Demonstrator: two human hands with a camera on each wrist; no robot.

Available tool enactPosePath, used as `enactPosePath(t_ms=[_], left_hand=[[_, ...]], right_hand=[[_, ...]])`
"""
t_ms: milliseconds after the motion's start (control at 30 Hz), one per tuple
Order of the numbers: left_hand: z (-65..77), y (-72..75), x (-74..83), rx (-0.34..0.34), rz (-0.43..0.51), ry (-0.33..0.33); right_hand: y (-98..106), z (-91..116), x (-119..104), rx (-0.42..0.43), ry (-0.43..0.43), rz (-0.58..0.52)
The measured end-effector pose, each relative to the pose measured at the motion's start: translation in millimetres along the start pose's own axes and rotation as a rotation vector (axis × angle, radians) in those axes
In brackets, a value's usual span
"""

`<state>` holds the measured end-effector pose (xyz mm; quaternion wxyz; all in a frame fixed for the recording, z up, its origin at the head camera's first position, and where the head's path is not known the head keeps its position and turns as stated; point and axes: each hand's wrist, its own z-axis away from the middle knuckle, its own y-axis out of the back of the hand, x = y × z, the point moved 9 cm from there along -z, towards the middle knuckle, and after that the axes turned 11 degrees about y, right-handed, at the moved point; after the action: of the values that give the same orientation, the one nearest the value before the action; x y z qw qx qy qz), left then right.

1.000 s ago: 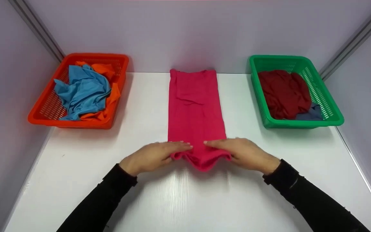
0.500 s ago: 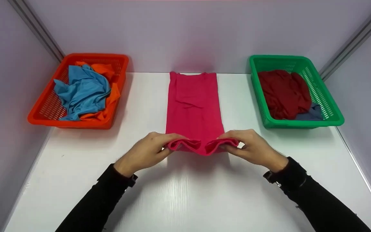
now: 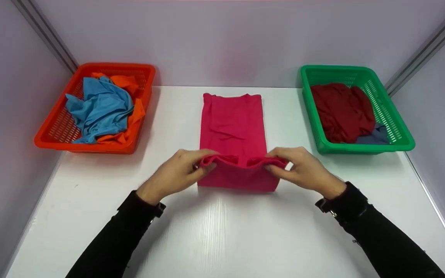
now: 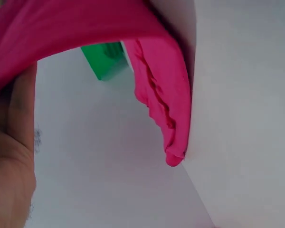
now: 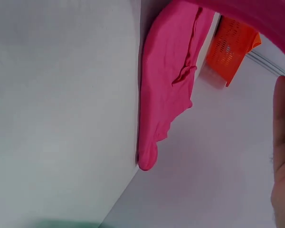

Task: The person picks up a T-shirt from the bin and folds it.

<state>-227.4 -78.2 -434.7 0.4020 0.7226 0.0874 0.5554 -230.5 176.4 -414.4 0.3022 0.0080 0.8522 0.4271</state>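
A pink garment (image 3: pixel 233 119), folded into a long strip, lies on the white table with its near end raised and bent back toward the wall. My left hand (image 3: pixel 177 172) pinches the left corner of that raised edge between thumb and fingers. At the opposite corner my right hand (image 3: pixel 306 170) pinches the edge the same way. Between both hands the lifted edge sags slightly. In the left wrist view the pink cloth (image 4: pixel 76 26) arches up from the table to the fingers. The right wrist view shows the far part of the garment (image 5: pixel 168 90) lying flat.
An orange-red basket (image 3: pixel 45 141) at the back left holds blue cloth (image 3: pixel 104 108) and orange cloth (image 3: pixel 129 125). At the back right, a green basket (image 3: pixel 396 144) holds dark red cloth (image 3: pixel 342 112) and grey-blue cloth (image 3: pixel 375 135). Pale walls (image 3: pixel 230 38) enclose the table (image 3: pixel 222 235).
Both hands have gone from lying flat on the near end to pinching its corners. The near edge has risen and moved toward the wall, while the garment's far end has slid slightly nearer.
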Motion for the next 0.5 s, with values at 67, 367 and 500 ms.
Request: enactPosePath(t_ms=[67,367,500], left_hand=[[-13.1,4.5,-8.7,0.054,-0.012,0.017],[-68.8,10.6,-45.6,0.171,-0.163,0.202],[-85.8,8.8,-58.4,0.176,-0.256,0.284]], right_hand=[[1,-7,16,-0.004,-0.076,0.082],[-11,-38,91,-0.147,-0.351,0.357],[-16,-44,120,-0.211,-0.448,0.384]])
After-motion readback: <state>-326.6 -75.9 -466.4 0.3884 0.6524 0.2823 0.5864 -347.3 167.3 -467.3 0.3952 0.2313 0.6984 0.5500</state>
